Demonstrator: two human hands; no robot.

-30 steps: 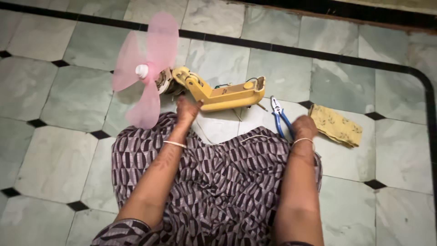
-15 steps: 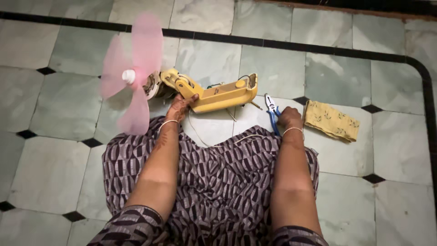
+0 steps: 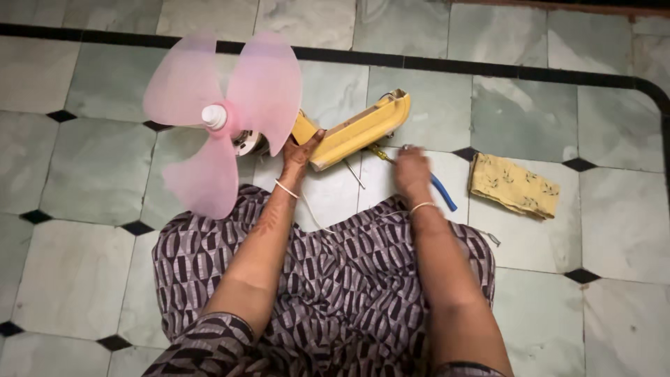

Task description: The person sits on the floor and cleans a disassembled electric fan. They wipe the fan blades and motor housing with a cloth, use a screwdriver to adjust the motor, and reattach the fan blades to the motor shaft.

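A small table fan lies on the tiled floor in front of my lap: three pink blades (image 3: 216,119) on a white hub, and a yellow body (image 3: 359,129) tilted up to the right. My left hand (image 3: 300,150) grips the yellow body at its neck, just behind the motor. My right hand (image 3: 412,167) is blurred and hovers low over the blue-handled pliers (image 3: 443,192), close to a yellow-handled screwdriver (image 3: 380,152) beside the fan's base. Whether the fingers hold either tool is unclear.
A folded yellow cloth (image 3: 515,185) lies on the floor to the right of the pliers. A thin white cord (image 3: 314,220) runs from the fan over my patterned dress (image 3: 335,279). A black border line (image 3: 433,64) crosses the pale tiles behind the fan.
The fan has been turned: its blades now face me and the yellow body's far end points up and away. My right hand has moved left, off the pliers' handles, toward the fan's base.
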